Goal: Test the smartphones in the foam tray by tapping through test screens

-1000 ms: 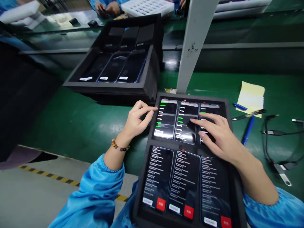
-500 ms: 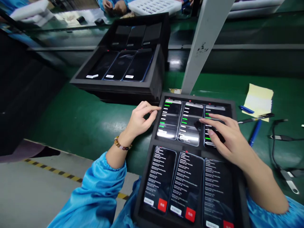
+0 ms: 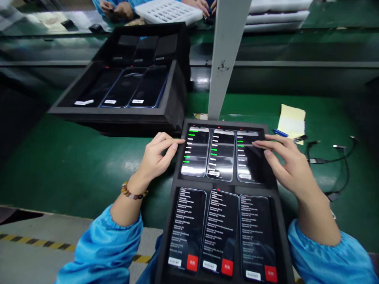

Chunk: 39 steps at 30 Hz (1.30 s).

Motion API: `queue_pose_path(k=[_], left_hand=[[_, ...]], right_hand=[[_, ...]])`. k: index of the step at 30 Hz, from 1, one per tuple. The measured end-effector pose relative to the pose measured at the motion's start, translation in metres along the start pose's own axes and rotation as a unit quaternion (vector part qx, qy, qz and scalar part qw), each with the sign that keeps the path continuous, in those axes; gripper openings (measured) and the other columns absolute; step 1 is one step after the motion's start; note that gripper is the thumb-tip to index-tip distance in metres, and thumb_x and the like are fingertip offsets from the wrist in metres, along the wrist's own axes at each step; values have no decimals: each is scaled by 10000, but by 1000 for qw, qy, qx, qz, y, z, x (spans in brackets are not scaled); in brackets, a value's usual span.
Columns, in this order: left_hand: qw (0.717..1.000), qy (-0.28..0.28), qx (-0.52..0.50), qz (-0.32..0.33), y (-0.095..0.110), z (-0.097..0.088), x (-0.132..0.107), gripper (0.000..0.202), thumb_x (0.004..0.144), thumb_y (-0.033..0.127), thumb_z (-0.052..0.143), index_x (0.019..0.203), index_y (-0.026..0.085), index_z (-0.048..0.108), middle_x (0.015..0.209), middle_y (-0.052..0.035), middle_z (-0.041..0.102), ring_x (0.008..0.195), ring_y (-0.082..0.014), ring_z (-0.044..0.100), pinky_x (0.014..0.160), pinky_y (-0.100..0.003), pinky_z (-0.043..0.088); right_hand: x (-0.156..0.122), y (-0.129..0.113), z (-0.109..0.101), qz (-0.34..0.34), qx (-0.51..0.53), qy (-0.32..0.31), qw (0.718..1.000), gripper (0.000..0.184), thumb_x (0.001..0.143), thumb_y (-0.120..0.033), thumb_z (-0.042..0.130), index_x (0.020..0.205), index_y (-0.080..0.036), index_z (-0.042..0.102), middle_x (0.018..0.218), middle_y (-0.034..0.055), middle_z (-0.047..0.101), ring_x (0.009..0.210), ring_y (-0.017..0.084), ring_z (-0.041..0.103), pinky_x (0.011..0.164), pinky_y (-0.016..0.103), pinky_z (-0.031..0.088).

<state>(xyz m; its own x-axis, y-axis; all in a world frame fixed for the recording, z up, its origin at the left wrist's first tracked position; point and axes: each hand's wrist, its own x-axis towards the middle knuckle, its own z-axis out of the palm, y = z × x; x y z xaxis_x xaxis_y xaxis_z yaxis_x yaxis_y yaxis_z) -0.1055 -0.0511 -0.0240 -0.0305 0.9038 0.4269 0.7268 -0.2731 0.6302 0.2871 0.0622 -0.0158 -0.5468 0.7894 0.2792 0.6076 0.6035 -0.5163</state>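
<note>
A black foam tray (image 3: 177, 185) lies in front of me with several lit phones in two rows. My left hand (image 3: 156, 156) rests at the tray's left rim, forefinger stretched toward the far-left phone (image 3: 195, 152), other fingers loosely curled, holding nothing. My right hand (image 3: 286, 163) hovers over the tray's right edge with fingers spread, fingertips at the far-right phone (image 3: 247, 157). The far-middle phone (image 3: 221, 154) lies between the two hands. Three phones in the near row (image 3: 220, 232) show text lists and red buttons.
A second black foam tray (image 3: 118, 112) with dark phones sits on a stack at the left back. A grey post (image 3: 225, 59) rises behind my tray. A yellow notepad (image 3: 291, 118), pens (image 3: 291, 136) and black cables (image 3: 334, 157) lie to the right. Another person's hands (image 3: 117, 8) work beyond.
My right hand slid from the far-middle phone to the far-right phone's outer edge. The left hand stayed at the tray's left rim. The view shifted slightly.
</note>
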Motion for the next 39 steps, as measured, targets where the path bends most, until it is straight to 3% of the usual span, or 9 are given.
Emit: queue_pose_path(k=[8, 12, 16, 19, 21, 27, 31, 39], left_hand=[[998, -53, 18, 41, -1, 2, 0, 253, 1049, 307, 614, 1155, 271, 841, 924, -55, 647, 881, -214, 601, 806, -414, 510], [996, -55, 42, 52, -1, 4, 1, 250, 1044, 287, 627, 1191, 282, 830, 1052, -72, 671, 996, -237, 613, 896, -444, 524], [999, -6, 40, -14, -3, 7, 1, 244, 1063, 288, 611, 1202, 245, 807, 1074, -67, 685, 1012, -222, 656, 920, -417, 555], [995, 9, 16, -94, -4, 9, 0, 239, 1060, 320, 636, 1225, 218, 776, 1039, -44, 706, 887, -172, 670, 787, -335, 557], [993, 2, 5, -119, -4, 10, -1, 251, 1057, 340, 645, 1242, 217, 762, 1043, -38, 715, 872, -163, 677, 744, -310, 548], [998, -7, 28, -47, 0, 12, -1, 251, 1053, 316, 633, 1234, 225, 781, 1110, -70, 674, 998, -207, 662, 895, -388, 572], [998, -18, 60, 6, 1, 10, 0, 243, 1035, 293, 649, 1206, 257, 818, 1008, -61, 604, 989, -230, 606, 921, -440, 538], [998, -31, 44, 11, -2, 9, -1, 275, 1065, 301, 614, 1226, 281, 836, 999, -68, 576, 971, -232, 555, 862, -420, 490]], right_hand=[[0, -4, -6, -3, -9, -39, 999, 318, 1070, -336, 557, 1329, -316, 742, 1412, 100, 700, 1452, 354, 582, 1189, 636, 490], [1, -4, -7, -4, 0, -45, 999, 363, 1075, -348, 553, 1404, -305, 700, 1445, 102, 697, 1481, 347, 554, 1206, 609, 493], [0, 2, -1, 26, 1, -2, 1000, 479, 1080, -415, 573, 1543, -293, 579, 1512, 106, 665, 1469, 349, 562, 1241, 610, 462], [-2, 8, 4, 108, 18, 19, 994, 562, 1066, -515, 595, 1569, -271, 545, 1524, 146, 637, 1265, 340, 698, 1092, 570, 587], [-2, 10, 6, 127, 32, 24, 991, 565, 1062, -543, 592, 1552, -264, 559, 1500, 160, 639, 1186, 330, 728, 1009, 544, 629], [1, 6, 7, 47, -9, 32, 998, 465, 1081, -478, 558, 1497, -278, 615, 1451, 138, 680, 1459, 368, 557, 1233, 654, 459], [0, 3, 5, 34, 0, 13, 999, 430, 1087, -442, 543, 1477, -297, 650, 1460, 140, 665, 1508, 368, 518, 1251, 680, 444], [-2, 2, 0, 14, -37, -33, 999, 302, 1076, -428, 572, 1289, -333, 764, 1426, 135, 674, 1476, 394, 554, 1167, 712, 479]])
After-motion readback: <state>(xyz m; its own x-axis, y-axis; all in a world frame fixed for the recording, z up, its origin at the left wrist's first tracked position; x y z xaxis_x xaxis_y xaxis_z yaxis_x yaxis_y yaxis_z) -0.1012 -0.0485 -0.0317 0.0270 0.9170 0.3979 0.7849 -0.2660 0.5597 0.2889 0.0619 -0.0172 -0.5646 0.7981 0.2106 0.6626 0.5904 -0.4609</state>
